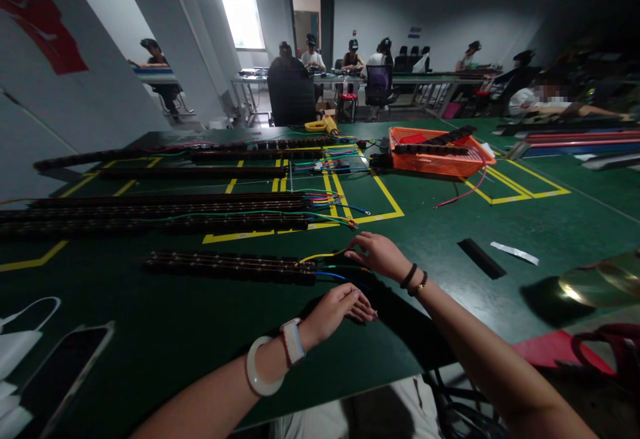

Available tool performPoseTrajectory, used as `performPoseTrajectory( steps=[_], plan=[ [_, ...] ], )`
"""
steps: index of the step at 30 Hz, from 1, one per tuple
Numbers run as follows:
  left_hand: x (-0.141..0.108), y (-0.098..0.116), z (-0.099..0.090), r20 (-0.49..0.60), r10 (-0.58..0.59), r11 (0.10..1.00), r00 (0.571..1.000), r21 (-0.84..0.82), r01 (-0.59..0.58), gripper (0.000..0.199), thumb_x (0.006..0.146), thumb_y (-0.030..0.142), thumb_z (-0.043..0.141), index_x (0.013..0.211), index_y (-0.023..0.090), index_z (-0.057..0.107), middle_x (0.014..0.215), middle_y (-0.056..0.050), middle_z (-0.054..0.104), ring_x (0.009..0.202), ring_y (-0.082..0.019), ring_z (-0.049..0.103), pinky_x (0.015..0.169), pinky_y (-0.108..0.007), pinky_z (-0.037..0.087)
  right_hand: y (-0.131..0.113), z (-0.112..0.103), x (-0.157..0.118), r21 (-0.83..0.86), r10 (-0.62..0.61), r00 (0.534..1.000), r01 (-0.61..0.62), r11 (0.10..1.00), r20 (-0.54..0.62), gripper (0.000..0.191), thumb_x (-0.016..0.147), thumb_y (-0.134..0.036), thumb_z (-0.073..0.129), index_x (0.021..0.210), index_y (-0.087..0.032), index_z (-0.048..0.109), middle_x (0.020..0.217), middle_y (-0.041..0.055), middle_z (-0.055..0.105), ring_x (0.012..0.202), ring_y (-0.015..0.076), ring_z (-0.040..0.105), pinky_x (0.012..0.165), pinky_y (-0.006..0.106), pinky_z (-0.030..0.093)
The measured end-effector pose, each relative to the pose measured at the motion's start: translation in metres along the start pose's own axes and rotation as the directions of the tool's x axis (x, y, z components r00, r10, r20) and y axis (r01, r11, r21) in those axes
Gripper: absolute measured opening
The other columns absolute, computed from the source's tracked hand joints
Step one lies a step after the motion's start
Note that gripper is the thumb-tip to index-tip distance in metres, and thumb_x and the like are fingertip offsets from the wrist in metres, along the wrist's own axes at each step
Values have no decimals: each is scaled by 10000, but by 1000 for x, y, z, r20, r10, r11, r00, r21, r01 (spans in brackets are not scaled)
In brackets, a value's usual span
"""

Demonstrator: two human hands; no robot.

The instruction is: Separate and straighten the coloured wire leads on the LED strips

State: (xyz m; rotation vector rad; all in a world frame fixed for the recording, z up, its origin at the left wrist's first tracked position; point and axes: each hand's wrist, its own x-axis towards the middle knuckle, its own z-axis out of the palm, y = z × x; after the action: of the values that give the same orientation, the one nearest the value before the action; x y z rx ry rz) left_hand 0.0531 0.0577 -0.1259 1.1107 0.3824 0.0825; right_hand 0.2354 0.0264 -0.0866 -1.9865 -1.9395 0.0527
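In the head view, a long dark strip [235, 264] lies on the green table. A yellow wire [320, 256], a blue wire [333, 275] and a green wire [345, 267] come out of its right end. My right hand [383, 255] pinches the yellow wire by its free end. Closer to me, my left hand [335, 311] hangs over the table below the blue wire. Its fingers stretch out, slightly bent, and nothing shows in them.
More dark strips with coloured wires [165, 209] lie farther back. Behind them are a yellow heat gun [324, 124] and an orange basket [430, 164]. A black piece [481, 257] and a white strip [515, 252] lie at right, a phone [67, 375] at left. People sit beyond.
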Motion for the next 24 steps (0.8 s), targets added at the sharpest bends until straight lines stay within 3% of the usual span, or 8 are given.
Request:
performPoseTrajectory(
  steps=[2,4,10,16,19,24],
  plan=[
    [0,0,0,-3,-5,1000,1000,-5,5,392,779,516,555,829,127,550,849,-139,690,746,-194,677,700,-271,504,1,6,8,38,-95,995,93,995,37,537,774,-574,587,1172,-213,569,998,83,560,860,174,544,736,273,382],
    [0,0,0,-1,-1,1000,1000,-12,1,390,776,513,560,822,126,550,844,-137,692,735,-190,677,688,-263,505,2,11,13,52,-150,985,146,988,86,681,683,-621,647,1229,-227,542,1057,98,521,949,208,515,810,328,380],
    [0,0,0,0,0,999,1000,-32,0,364,781,491,569,796,127,559,833,-136,699,730,-189,680,681,-253,509,2,15,17,48,-202,946,196,979,253,402,688,-589,661,868,-230,675,942,44,586,889,194,476,816,346,312],
    [2,0,-2,38,-27,999,999,-31,29,419,825,494,489,843,99,627,833,-150,701,753,-186,679,693,-242,505,0,16,20,104,-214,903,188,977,372,290,733,-478,671,827,-204,660,737,-7,636,798,154,496,793,314,250],
    [2,0,-4,47,-24,998,999,-61,27,444,818,509,498,892,94,635,865,-161,700,781,-198,677,713,-257,506,0,16,21,107,-245,895,221,969,372,237,791,-443,622,774,-212,671,726,-12,636,800,151,485,778,308,233],
    [2,3,-5,-34,-39,983,999,-183,32,530,800,577,483,920,80,625,920,-180,688,842,-224,666,802,-321,504,-9,11,14,1,-305,923,313,950,233,164,804,-341,609,730,-213,680,770,2,623,817,150,438,786,318,232]
  ],
)
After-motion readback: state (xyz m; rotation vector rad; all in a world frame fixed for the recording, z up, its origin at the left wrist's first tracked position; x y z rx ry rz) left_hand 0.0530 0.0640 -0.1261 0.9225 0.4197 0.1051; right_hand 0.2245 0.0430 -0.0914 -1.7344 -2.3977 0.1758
